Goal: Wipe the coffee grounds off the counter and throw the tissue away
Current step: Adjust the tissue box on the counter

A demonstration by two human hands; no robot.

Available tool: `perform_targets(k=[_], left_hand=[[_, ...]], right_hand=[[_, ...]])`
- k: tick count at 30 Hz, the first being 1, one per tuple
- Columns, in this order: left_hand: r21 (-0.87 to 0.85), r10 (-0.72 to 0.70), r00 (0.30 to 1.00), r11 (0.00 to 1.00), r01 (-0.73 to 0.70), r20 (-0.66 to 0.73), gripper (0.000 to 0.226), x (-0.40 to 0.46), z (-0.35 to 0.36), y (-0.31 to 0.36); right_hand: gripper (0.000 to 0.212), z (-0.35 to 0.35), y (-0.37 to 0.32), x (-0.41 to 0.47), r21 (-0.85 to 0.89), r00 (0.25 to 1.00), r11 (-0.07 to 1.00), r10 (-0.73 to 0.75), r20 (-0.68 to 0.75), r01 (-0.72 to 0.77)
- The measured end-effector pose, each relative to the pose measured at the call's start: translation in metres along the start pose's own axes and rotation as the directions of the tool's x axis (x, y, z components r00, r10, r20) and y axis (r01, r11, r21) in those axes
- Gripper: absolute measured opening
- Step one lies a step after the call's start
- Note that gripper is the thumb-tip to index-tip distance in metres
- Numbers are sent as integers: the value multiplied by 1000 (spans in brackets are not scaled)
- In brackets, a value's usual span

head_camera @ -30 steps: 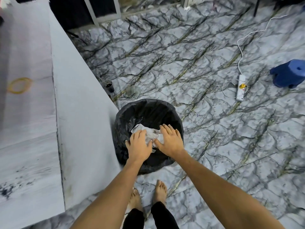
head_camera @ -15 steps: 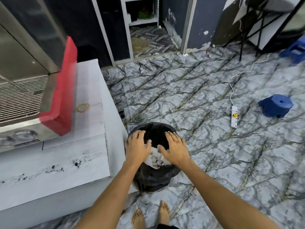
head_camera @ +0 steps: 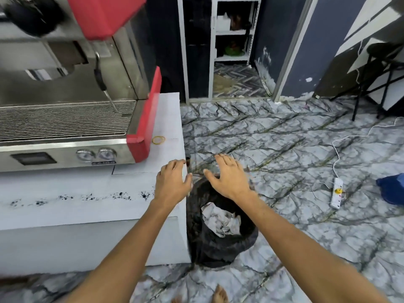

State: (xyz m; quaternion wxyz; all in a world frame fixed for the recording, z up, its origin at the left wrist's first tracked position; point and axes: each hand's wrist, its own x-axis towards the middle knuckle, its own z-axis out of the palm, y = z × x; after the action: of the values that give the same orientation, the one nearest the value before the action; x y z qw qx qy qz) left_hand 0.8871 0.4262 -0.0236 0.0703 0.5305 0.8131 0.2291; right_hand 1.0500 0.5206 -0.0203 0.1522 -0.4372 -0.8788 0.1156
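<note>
Crumpled white tissue [head_camera: 220, 220] lies inside the black-lined bin [head_camera: 247, 239] that stands on the floor against the counter's right end. A trail of dark coffee grounds [head_camera: 91, 196] runs along the white counter [head_camera: 65, 213]. My left hand [head_camera: 172, 182] hovers over the counter's right edge with fingers spread and holds nothing. Above the bin's far rim, my right hand [head_camera: 229, 177] is also spread and holds nothing.
A red and steel espresso machine [head_camera: 70, 119] fills the counter's back left, with a yellow rubber band [head_camera: 159, 139] beside it. On the marble floor to the right lie a white power strip [head_camera: 336, 192] with its cable and a blue stool [head_camera: 391, 191]. A bare foot [head_camera: 219, 295] shows at the bottom.
Both hands let go of the tissue, which now lies in the bin. The hands rose and spread apart, and my view lifted from the bin toward the counter and machine.
</note>
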Motion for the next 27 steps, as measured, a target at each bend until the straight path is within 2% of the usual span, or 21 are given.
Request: perform_targets(k=[10,27], left_hand=[[-26,-218,968,976,216,-125,44,-59,-68,-111],[16,-364,895,925,381,-257,44,-151,-178,-309]], right_hand=[[62,39,-132,0,72,969,969,-240,55,235],[56,120,-354,-13,133,911,914,-399,110,384]])
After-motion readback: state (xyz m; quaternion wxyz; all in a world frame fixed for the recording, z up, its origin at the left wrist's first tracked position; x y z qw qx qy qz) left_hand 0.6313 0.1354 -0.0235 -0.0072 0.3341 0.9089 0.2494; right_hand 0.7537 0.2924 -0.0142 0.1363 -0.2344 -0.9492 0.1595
